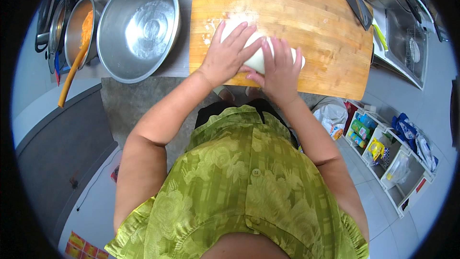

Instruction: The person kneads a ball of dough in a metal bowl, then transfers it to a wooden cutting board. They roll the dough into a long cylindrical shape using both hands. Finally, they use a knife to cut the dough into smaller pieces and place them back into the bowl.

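Note:
A smooth white log of dough (258, 61) lies slantwise near the front edge of the wooden board (316, 0). My left hand (229, 52) rests over its left part, palm down, with fingers stretched out and apart. On the right part lies my right hand (280, 69), its fingers extended across the dough and its thumb pointing left toward my other hand. Both hands are open and touch the dough from above; the palm sides are hidden. White flour (209, 26) is scattered on the board to the left of the dough.
A large steel bowl (139, 29) stands left of the board. Beside it, a smaller bowl (76, 29) holds orange mash and a wooden-handled utensil (73, 74). A cleaver (354, 1) lies at the board's far right corner, near a sink (407, 43). A white shelf (390, 163) stands lower right.

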Action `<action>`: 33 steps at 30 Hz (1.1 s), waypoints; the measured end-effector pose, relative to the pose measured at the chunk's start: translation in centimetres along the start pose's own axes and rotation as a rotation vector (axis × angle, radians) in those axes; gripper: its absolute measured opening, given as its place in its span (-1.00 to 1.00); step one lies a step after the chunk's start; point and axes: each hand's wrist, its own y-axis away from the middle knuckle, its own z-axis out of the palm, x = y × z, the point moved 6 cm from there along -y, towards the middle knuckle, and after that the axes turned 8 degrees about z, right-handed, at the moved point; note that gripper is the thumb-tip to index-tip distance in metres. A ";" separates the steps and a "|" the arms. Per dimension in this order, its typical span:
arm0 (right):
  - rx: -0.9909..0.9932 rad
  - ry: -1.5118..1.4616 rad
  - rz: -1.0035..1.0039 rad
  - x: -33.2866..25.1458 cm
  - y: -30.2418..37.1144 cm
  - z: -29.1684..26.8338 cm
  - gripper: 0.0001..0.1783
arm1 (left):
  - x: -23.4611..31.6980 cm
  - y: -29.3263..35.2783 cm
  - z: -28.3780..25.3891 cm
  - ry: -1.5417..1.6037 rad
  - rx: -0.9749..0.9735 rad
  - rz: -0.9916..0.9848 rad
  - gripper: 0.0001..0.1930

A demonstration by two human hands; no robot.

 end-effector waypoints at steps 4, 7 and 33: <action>-0.099 -0.021 0.036 3.3 -5.5 -0.6 0.12 | -3.1 -5.1 -0.1 -0.005 -0.200 -0.076 -0.17; -0.033 0.051 0.016 6.0 -9.4 0.0 0.09 | -5.8 -8.4 0.0 -0.237 0.001 -0.022 -0.16; -0.118 -0.169 -0.048 -2.0 4.1 -3.7 -0.03 | 2.2 4.5 -1.1 0.015 -0.015 0.005 -0.30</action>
